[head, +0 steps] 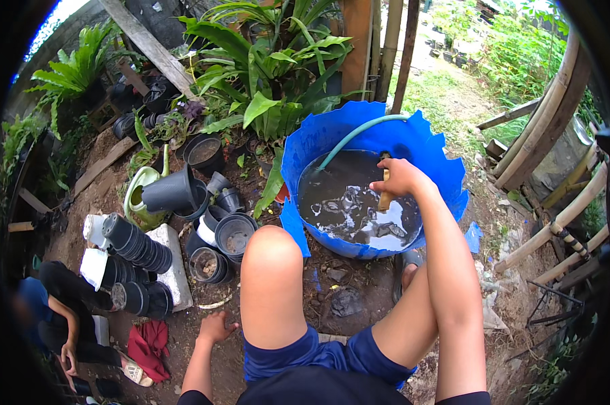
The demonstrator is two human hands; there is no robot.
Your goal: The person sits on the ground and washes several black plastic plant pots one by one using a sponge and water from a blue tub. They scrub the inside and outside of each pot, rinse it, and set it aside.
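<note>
My right hand (404, 178) is over a cut-down blue plastic drum (330, 121) with a jagged rim, its fingers closed around a tan block-like tool (384, 200), perhaps a brush or sponge. The tool's lower end is at the murky water (335, 187). Dark shapes, too unclear to name, show at the water's surface. A green hose (358, 130) runs over the rim into the water. Low at my left side, my left hand (216, 326) is held with fingers apart and nothing in it, near the ground and left of my knee.
Black plastic plant pots (138, 243) lie stacked across a pale block (176, 263). More pots (234, 235) and a green watering can (138, 202) stand beyond. At lower left another person (62, 314) sits near a red cloth (148, 349). Bamboo poles (568, 228) are at right.
</note>
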